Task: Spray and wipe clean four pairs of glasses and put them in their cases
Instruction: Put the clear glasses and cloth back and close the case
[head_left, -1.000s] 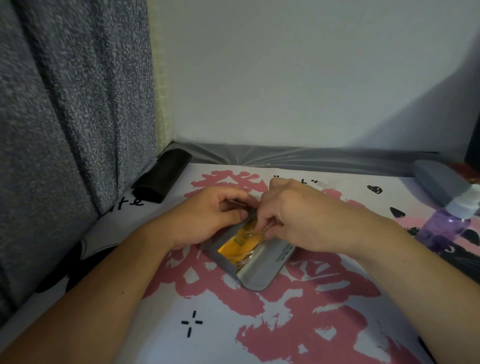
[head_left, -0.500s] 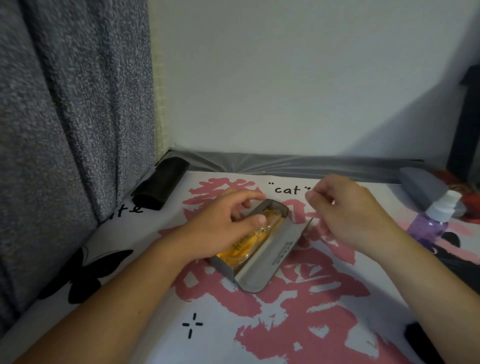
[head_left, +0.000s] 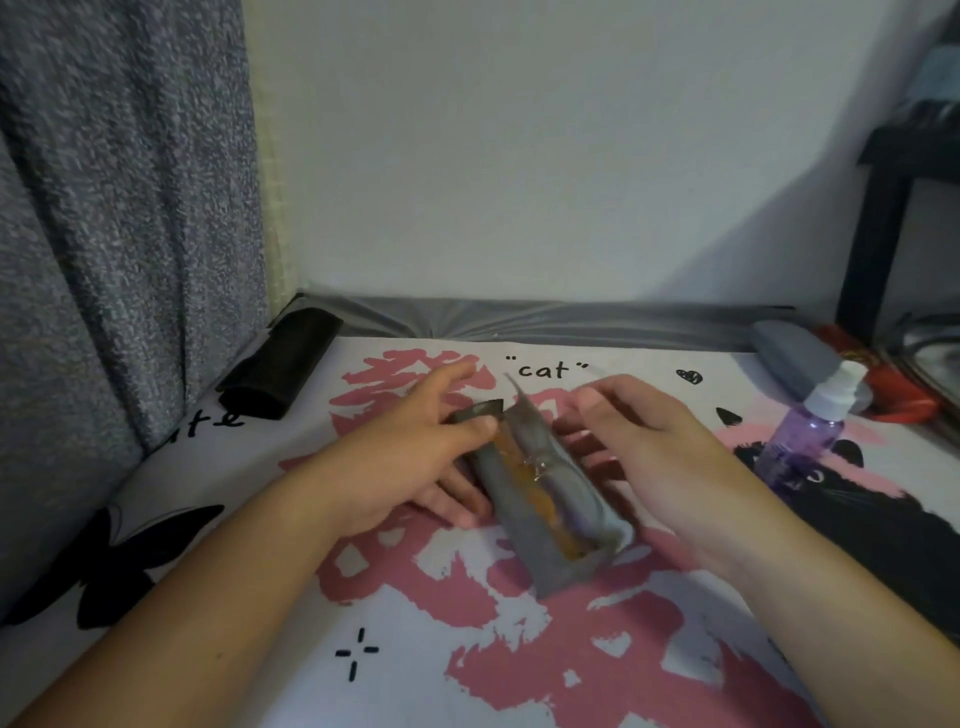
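Note:
A grey folding glasses case (head_left: 524, 540) lies in the middle of the printed cloth, its flap half raised. Orange lining or cloth (head_left: 545, 501) and a bit of clear glasses frame show in the gap. My left hand (head_left: 415, 457) grips the case's left side, thumb on its far end and fingers under the edge. My right hand (head_left: 644, 447) holds the flap from the right with curled fingers. A purple spray bottle (head_left: 802, 441) with a white nozzle stands to the right. The image is blurred by motion.
A black soft case (head_left: 280, 364) lies at the back left by the grey curtain (head_left: 119, 234). A grey hard case (head_left: 795, 353) and something red (head_left: 898, 389) sit at the back right. The wall runs along the far edge; a dark stand is at the far right.
The case has turned more lengthwise toward me. My right hand came back from the air onto the flap and lifted it over the orange inside. My left hand slid onto the case's left side.

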